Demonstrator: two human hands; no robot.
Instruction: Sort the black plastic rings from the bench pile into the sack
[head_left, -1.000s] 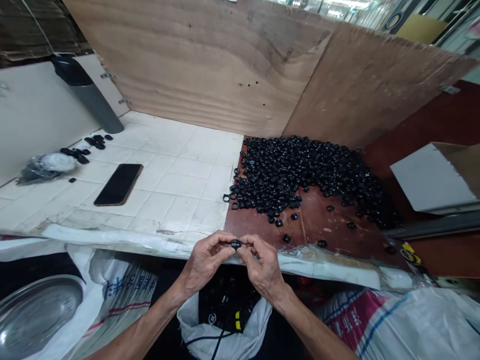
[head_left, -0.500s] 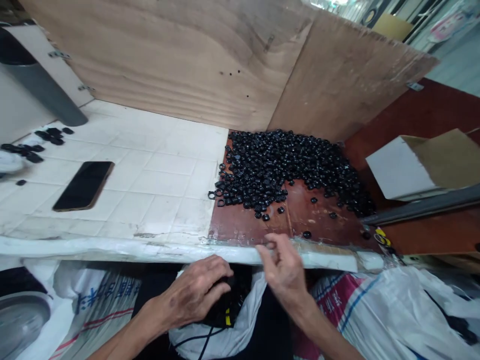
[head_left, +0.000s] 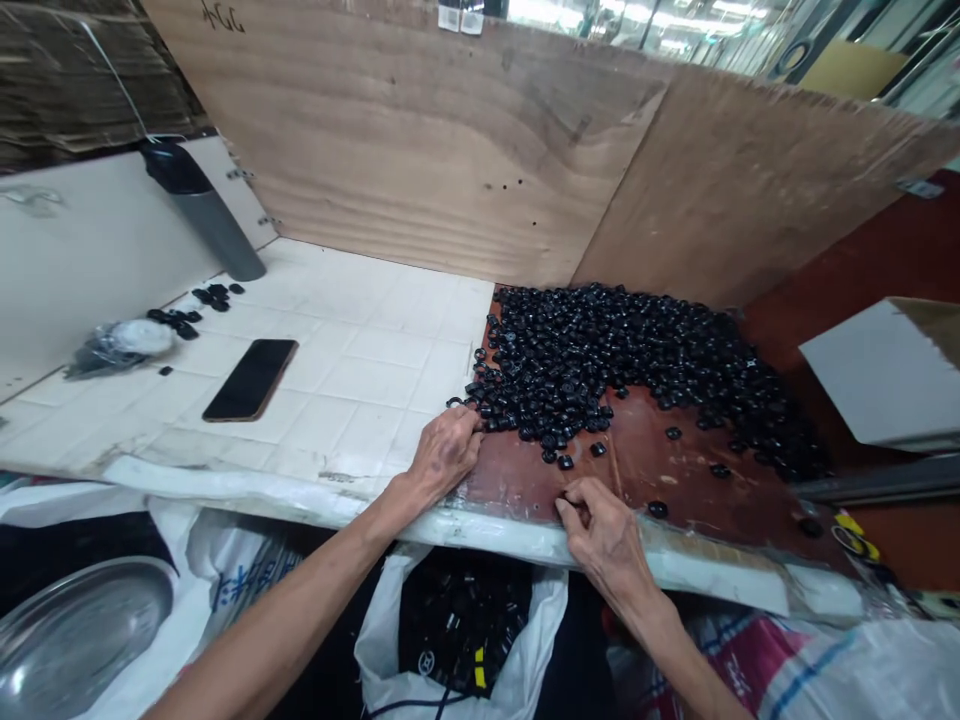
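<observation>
A heap of small black plastic parts (head_left: 600, 350), some ring-shaped, lies on the reddish-brown board. At the heap's left edge is my left hand (head_left: 448, 447), its fingers curled down and closed among the nearest parts; what they grip is hidden. Over the board near the front edge, my right hand (head_left: 604, 525) pinches a small black part (head_left: 571, 498) between thumb and forefinger, mostly covered by the fingers. Several loose parts lie in front of the heap, one black part (head_left: 658, 509) just right of that hand. Below the edge, an open white sack (head_left: 551, 610) holds more black parts.
A phone (head_left: 251, 380) lies on the white tiled surface (head_left: 375, 350). Behind it stand a grey bottle (head_left: 221, 235) and a plastic bag (head_left: 124, 345) beside black pieces. A plywood panel (head_left: 420, 150) closes the back. At right are a white box (head_left: 877, 375) and yellow-handled snips (head_left: 855, 537).
My left hand has moved from above the sack up to the heap's left edge. My right hand stays pinched near the table's front edge. The camera view has shifted left.
</observation>
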